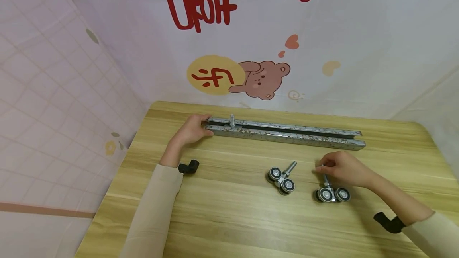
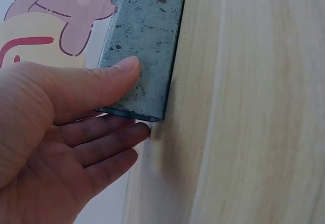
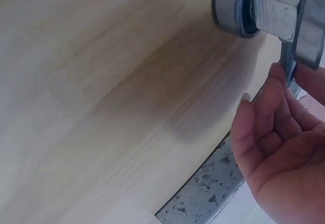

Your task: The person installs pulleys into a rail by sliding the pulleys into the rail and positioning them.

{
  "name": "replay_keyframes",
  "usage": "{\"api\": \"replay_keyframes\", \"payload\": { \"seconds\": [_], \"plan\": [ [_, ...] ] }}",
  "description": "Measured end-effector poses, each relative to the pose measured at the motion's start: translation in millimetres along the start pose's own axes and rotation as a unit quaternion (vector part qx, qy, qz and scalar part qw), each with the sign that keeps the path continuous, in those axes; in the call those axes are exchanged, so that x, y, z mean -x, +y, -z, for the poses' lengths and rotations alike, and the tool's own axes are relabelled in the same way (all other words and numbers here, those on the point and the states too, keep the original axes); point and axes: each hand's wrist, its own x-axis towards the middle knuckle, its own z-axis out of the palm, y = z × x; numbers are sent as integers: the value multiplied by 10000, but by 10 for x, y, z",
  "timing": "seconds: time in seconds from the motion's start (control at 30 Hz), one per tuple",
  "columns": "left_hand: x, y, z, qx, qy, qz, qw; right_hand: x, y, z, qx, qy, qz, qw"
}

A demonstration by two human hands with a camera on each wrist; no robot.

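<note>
A long galvanized metal track (image 1: 287,133) with a slot along its top lies across the back of the table. Its left end is gripped by my left hand (image 1: 191,129); the thumb (image 2: 114,79) presses the front face. A bolt (image 1: 232,120) stands up from the slot close to that hand. My right hand (image 1: 346,168) pinches the threaded bolt of a roller trolley (image 1: 331,194), which hangs wheels down in front of the track's right end. Left of it, another roller trolley (image 1: 282,180) lies on the table, its bolt pointing up and right.
The wooden table (image 1: 229,218) meets a white cloth backdrop (image 1: 143,31) printed with a bear and red characters. A similar cloth (image 1: 64,110) hangs on the left side. Black wrist mounts (image 1: 189,166) sit at both sleeves.
</note>
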Motion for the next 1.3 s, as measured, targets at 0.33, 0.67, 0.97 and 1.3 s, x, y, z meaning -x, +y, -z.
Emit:
{"api": "replay_keyframes", "payload": {
  "seconds": [0.33, 0.67, 0.97, 1.3],
  "plan": [
    [7, 13, 11, 42, 8, -13, 10000, 122, -45, 91, -161, 175, 311, 9992],
    [35, -1, 13, -41, 23, -61, 10000, 281, -143, 159, -368, 212, 419, 9982],
    [29, -8, -1, 22, 59, -71, 10000, 449, -242, 199, -163, 380, 695, 9967],
    [22, 7, -6, -14, 52, -109, 9999, 592, -324, 120, 592, 1326, 1545, 9773]
  ]
}}
